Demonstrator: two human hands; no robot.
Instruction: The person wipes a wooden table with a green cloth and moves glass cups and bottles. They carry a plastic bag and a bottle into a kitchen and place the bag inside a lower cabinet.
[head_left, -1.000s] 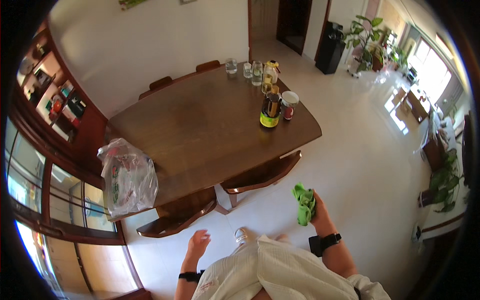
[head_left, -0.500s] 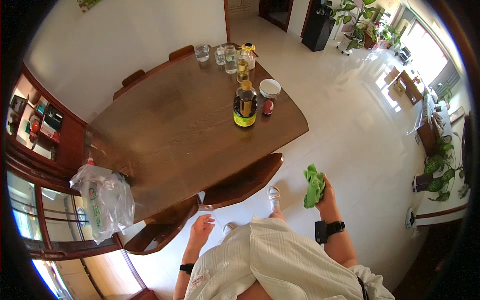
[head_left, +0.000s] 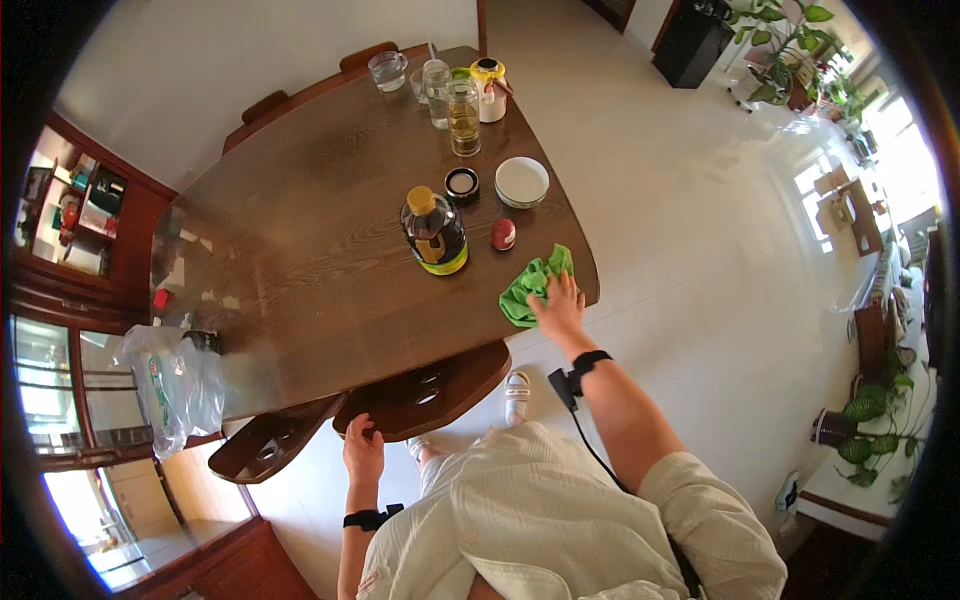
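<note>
My right hand (head_left: 562,305) presses a bunched green cloth (head_left: 532,288) onto the brown wooden table (head_left: 330,240), close to its right corner. Just beyond the cloth lies a small dark red round object (head_left: 503,234). To its left stands a dark bottle (head_left: 436,232) with a yellow cap and a yellow-green label. A white bowl (head_left: 522,183) and a small round black-rimmed item (head_left: 461,184) are farther back. My left hand (head_left: 363,450) hangs loosely, fingers slightly bent and apart, by the front edge of a wooden chair (head_left: 425,392); it holds nothing, and contact with the chair is unclear.
At the table's far end stand a glass mug (head_left: 388,72), a glass bottle of yellowish liquid (head_left: 464,118) and a jar with a yellow top (head_left: 489,90). A clear plastic bag (head_left: 180,385) hangs over the left edge. Another chair (head_left: 270,445) is tucked in at front left.
My right hand has carried the green cloth from beside the table onto its right corner. My left hand has shifted slightly left, toward the chair. The view has moved closer to the table.
</note>
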